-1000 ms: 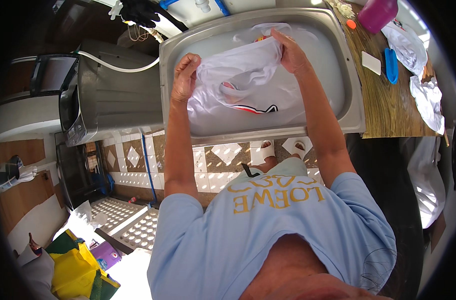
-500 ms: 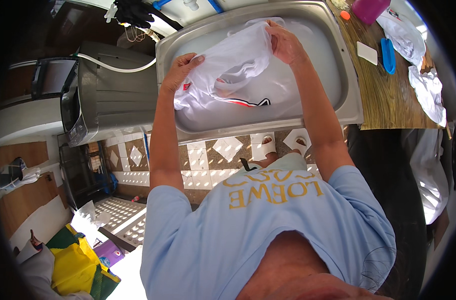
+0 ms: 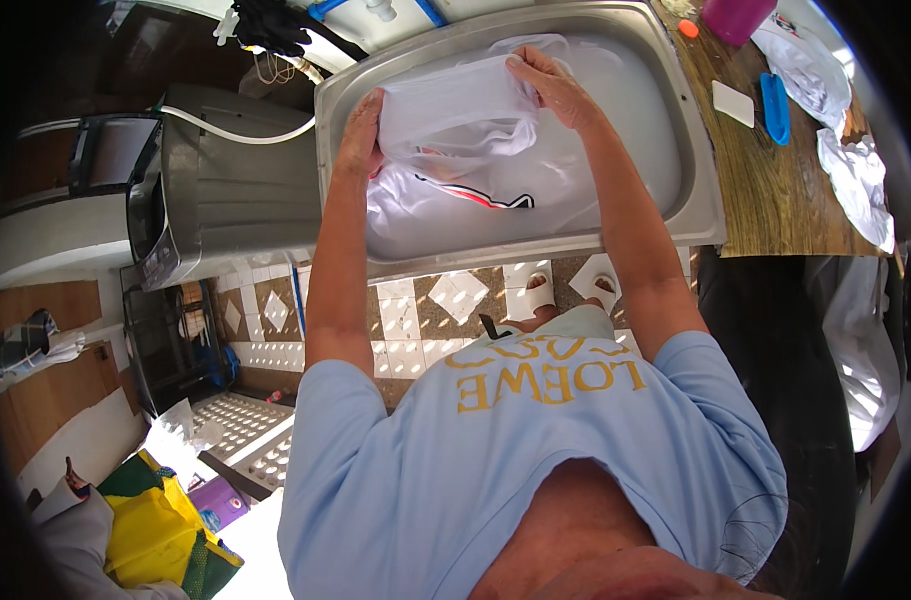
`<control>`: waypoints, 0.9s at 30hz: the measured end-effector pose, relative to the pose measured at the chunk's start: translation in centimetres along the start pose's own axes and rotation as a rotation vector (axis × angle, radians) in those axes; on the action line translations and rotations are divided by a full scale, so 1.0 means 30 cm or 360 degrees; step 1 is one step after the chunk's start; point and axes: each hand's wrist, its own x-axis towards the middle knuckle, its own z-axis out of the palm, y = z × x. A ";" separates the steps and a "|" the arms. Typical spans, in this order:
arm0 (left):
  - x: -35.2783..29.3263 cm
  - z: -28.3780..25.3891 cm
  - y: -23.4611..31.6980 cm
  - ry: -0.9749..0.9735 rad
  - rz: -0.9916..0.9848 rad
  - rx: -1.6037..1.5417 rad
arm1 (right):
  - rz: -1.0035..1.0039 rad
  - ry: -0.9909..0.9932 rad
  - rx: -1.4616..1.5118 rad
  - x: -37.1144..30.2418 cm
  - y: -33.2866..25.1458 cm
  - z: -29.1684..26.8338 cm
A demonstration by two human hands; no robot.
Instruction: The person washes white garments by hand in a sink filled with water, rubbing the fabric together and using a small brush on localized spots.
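A wet white garment point(image 3: 455, 115) with a red and black printed mark is stretched between my two hands. My left hand point(image 3: 360, 135) is closed on its left edge, and my right hand point(image 3: 555, 85) pinches the upper right corner between thumb and fingers. The upper part of the cloth is lifted out, while the lower part lies in cloudy water. Around it is a wide steel sink point(image 3: 702, 200). Whether a second white cloth lies under the garment, I cannot tell.
A wooden counter point(image 3: 775, 210) adjoins the sink on the right, bearing a blue brush point(image 3: 774, 108), a white block point(image 3: 733, 103), a purple container point(image 3: 737, 18) and white cloths point(image 3: 855, 185). To the left stands a grey appliance point(image 3: 235, 190) with a white hose point(image 3: 240, 135) across it.
My left hand has turned and shifted slightly, and my right hand has moved a little left. The raised cloth is now spread flatter and more level between them.
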 end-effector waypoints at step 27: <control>-0.076 0.024 -0.041 -0.0105 0.0514 0.0040 | -0.0267 0.0065 0.0134 -0.035 -0.059 -0.052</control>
